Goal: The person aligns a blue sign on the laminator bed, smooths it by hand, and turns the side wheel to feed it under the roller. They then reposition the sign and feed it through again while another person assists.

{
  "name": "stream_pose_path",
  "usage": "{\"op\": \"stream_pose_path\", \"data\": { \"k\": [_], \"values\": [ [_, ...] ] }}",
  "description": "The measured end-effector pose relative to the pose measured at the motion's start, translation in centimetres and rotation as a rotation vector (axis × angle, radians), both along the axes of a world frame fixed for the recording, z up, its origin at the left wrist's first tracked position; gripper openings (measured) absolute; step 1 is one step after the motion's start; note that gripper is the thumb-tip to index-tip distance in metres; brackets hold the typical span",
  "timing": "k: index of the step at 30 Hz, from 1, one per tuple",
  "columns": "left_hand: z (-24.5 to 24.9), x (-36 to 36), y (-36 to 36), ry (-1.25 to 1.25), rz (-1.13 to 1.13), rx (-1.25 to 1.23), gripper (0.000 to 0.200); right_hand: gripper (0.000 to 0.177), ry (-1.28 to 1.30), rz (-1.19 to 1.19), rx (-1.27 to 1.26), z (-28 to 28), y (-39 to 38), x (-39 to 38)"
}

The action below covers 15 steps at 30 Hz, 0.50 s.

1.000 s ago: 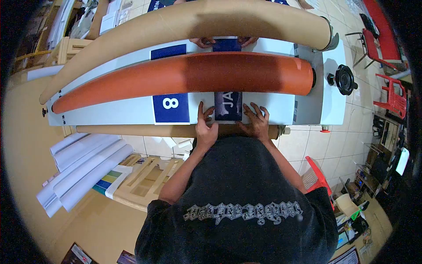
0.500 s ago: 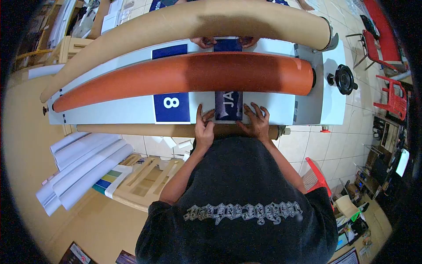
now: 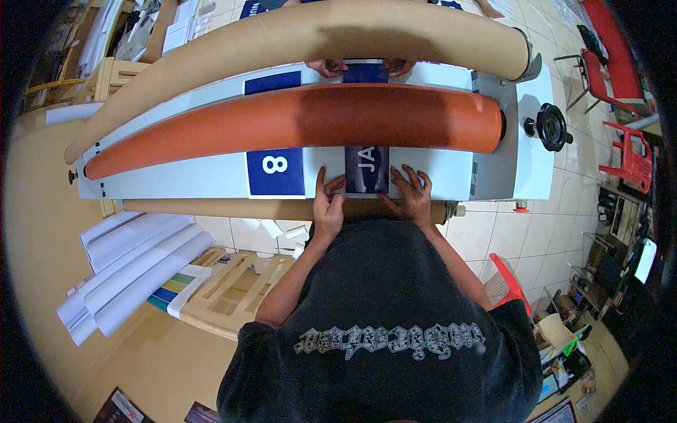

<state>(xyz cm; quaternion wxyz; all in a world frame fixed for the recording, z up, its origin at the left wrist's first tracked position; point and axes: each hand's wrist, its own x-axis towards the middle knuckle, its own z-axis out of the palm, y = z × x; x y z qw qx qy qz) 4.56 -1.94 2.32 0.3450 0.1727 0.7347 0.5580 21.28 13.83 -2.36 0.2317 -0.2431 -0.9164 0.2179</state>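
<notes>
On the pale bed of a roller machine (image 3: 430,173), a dark blue printed panel with the letters "JA" (image 3: 367,169) lies flat, partly under the orange roller (image 3: 317,116). My left hand (image 3: 328,204) rests at the panel's left edge, its fingers stretched and apart. At the right edge, my right hand (image 3: 415,194) lies with fingers spread on the white surface. Another blue panel marked "8" (image 3: 276,173) sits left of my hands. Beyond the orange roller, a co-worker's two hands (image 3: 327,68) touch either side of the far end of the "JA" panel.
A thick brown paper roll (image 3: 296,35) spans the back, and another brown roll (image 3: 268,209) runs along the near edge. At the right end is a black handwheel (image 3: 551,127). White paper rolls (image 3: 141,264) lie left beside a wooden bench (image 3: 233,296). Red chairs (image 3: 627,158) stand right.
</notes>
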Motion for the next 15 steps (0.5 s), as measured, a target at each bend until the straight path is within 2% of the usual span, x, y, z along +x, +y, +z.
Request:
{"op": "stream_pose_path", "data": {
  "k": [11, 13, 14, 15],
  "values": [
    [1.0, 0.3, 0.9, 0.214, -0.082, -0.14, 0.07, 0.065, 0.001, 0.021, -0.009, -0.3, 0.0, 0.4],
    [0.8, 0.3, 0.9, 0.806, -0.226, -0.184, 0.068, 0.064, -0.017, 0.025, -0.01, -0.2, 0.0, 0.5],
    [0.8, 0.4, 0.8, 0.806, -0.225, -0.186, 0.068, 0.063, -0.032, 0.029, -0.011, -0.2, 0.0, 0.5],
    [2.5, 0.4, 1.3, 0.971, -0.325, -0.235, 0.066, 0.063, -0.031, 0.03, -0.011, -0.2, 0.0, 0.4]
  ]
}}
